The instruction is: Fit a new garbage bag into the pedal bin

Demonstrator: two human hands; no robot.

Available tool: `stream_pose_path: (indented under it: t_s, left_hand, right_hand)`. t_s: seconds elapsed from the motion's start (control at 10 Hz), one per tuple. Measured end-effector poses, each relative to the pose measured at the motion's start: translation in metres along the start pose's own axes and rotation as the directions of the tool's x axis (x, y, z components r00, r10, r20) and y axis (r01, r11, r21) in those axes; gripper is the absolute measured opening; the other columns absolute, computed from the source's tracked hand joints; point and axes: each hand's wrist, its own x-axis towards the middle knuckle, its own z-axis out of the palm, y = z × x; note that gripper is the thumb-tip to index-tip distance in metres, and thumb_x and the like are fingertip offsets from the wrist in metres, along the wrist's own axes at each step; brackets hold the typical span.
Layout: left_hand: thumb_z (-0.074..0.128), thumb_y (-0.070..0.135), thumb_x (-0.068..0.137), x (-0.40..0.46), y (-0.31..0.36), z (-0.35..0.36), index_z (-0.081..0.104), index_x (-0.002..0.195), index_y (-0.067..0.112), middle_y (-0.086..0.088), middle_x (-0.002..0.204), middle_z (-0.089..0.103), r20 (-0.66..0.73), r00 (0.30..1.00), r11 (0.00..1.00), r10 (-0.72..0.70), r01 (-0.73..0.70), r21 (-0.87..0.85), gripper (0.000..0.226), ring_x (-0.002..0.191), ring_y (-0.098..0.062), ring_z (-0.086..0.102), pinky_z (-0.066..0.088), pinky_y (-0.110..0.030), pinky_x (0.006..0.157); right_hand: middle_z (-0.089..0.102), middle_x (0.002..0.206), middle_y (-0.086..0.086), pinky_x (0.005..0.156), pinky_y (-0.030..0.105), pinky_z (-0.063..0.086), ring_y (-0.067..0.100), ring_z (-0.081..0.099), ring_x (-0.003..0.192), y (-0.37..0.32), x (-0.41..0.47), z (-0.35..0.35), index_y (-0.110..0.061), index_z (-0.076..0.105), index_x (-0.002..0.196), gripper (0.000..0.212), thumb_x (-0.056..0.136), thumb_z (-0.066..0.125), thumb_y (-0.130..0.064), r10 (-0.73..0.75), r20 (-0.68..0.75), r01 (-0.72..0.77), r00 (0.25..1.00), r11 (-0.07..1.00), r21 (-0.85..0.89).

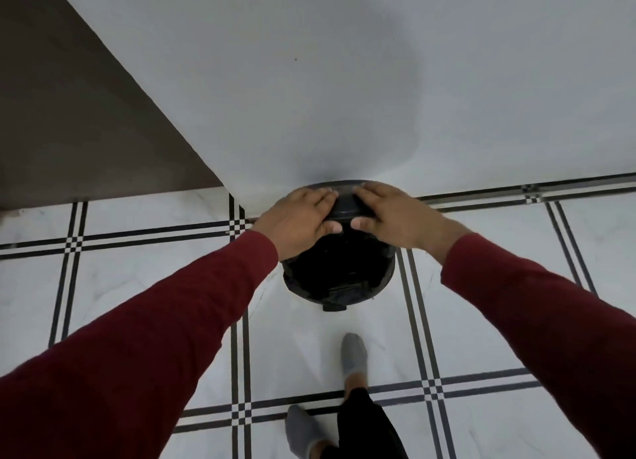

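A round black pedal bin (339, 269) stands on the tiled floor against a white wall. Its black lid (344, 207) is tipped up at the back, and the dark inside of the bin shows below it. A black bag appears to line the bin's mouth, though dark on dark makes that hard to tell. My left hand (296, 223) grips the lid's left side, thumb underneath. My right hand (395, 217) grips the lid's right side the same way. The foot pedal (334, 306) sticks out at the bin's front.
The white wall (344, 80) rises directly behind the bin, and a brown surface (69, 114) adjoins it on the left. White floor tiles (137, 269) have black stripe borders. My feet in grey socks (354, 355) stand just in front of the pedal.
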Motion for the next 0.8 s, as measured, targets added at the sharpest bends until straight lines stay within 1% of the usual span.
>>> stream_pose_path:
  t_s: [0.1,0.2,0.3,0.4,0.5,0.6,0.7,0.8]
  left_hand:
    - [0.021,0.067,0.095,-0.019,0.010,0.033,0.032,0.157,0.010,-0.010,0.159,0.037,-0.020,1.000,0.991,-0.002,0.005,0.134,0.085,0.138,-0.035,0.038,0.046,-0.053,0.104]
    - [0.031,0.064,0.097,-0.034,0.020,0.086,0.038,0.152,0.006,-0.013,0.152,0.044,-0.083,0.996,0.976,0.017,0.001,0.216,0.080,0.129,-0.036,0.046,0.056,-0.051,0.087]
    - [0.046,0.058,0.098,-0.044,0.037,0.131,0.039,0.151,0.006,-0.014,0.149,0.045,-0.098,0.995,0.971,-0.019,0.042,0.234,0.075,0.130,-0.037,0.045,0.054,-0.050,0.087]
    - [0.050,0.050,0.099,-0.050,0.054,0.164,0.039,0.150,0.006,-0.014,0.147,0.046,-0.076,0.993,0.957,-0.090,0.107,0.270,0.069,0.131,-0.037,0.046,0.051,-0.050,0.087]
    - [0.053,0.031,0.102,-0.052,0.067,0.174,0.040,0.148,0.007,-0.013,0.141,0.050,-0.045,0.981,0.947,-0.190,0.195,0.255,0.053,0.125,-0.036,0.047,0.051,-0.049,0.087]
    - [0.056,0.023,0.099,-0.054,0.077,0.168,0.044,0.146,0.007,-0.012,0.141,0.050,-0.014,0.957,0.945,-0.291,0.290,0.149,0.051,0.126,-0.034,0.049,0.053,-0.048,0.091]
    - [0.054,0.024,0.100,-0.056,0.085,0.148,0.044,0.147,0.009,-0.010,0.146,0.047,0.037,0.947,0.947,-0.320,0.319,0.049,0.050,0.130,-0.033,0.047,0.050,-0.048,0.096]
    - [0.048,0.030,0.102,-0.052,0.093,0.121,0.041,0.149,0.010,-0.010,0.150,0.042,0.006,0.949,0.949,-0.314,0.314,-0.007,0.051,0.135,-0.032,0.041,0.045,-0.048,0.101]
  right_hand:
    - [0.026,0.162,0.015,0.122,0.050,0.022,0.036,0.018,0.150,-0.002,-0.020,0.039,-0.011,0.027,0.157,0.082,0.094,0.057,-0.054,-0.007,-0.036,0.007,0.999,1.000,-0.006]
    - [0.026,0.160,0.015,0.118,0.054,0.030,0.038,0.018,0.150,0.001,-0.035,0.090,-0.009,0.028,0.156,0.086,0.090,0.065,-0.049,0.009,-0.051,-0.009,0.999,1.000,0.000]
    - [0.032,0.155,0.017,0.115,0.055,0.035,0.040,0.025,0.146,0.005,-0.046,0.133,-0.007,0.033,0.153,0.087,0.085,0.071,-0.045,-0.001,-0.081,-0.003,0.997,0.999,-0.048]
    - [0.038,0.152,0.017,0.111,0.053,0.040,0.041,0.033,0.142,0.012,-0.053,0.166,-0.006,0.039,0.149,0.081,0.085,0.073,-0.041,-0.009,-0.106,-0.002,0.994,0.995,-0.100]
    - [0.046,0.144,0.014,0.104,0.051,0.047,0.037,0.047,0.130,0.011,-0.054,0.177,-0.007,0.047,0.142,0.059,0.091,0.064,-0.029,0.036,-0.014,-0.037,0.999,0.997,-0.067]
    - [0.052,0.129,0.011,0.095,0.050,0.053,0.033,0.057,0.115,0.007,-0.054,0.173,-0.010,0.054,0.131,0.042,0.090,0.056,-0.019,0.062,0.122,-0.067,0.991,0.997,0.032]
    - [0.054,0.127,0.013,0.097,0.048,0.052,0.033,0.057,0.116,0.001,-0.059,0.148,-0.008,0.058,0.125,0.037,0.090,0.053,-0.019,0.091,0.127,-0.098,0.988,0.994,0.046]
    - [0.052,0.132,0.012,0.099,0.046,0.050,0.032,0.055,0.120,-0.007,-0.062,0.114,-0.009,0.054,0.131,0.041,0.093,0.053,-0.022,0.115,0.074,-0.120,0.991,0.990,0.070]
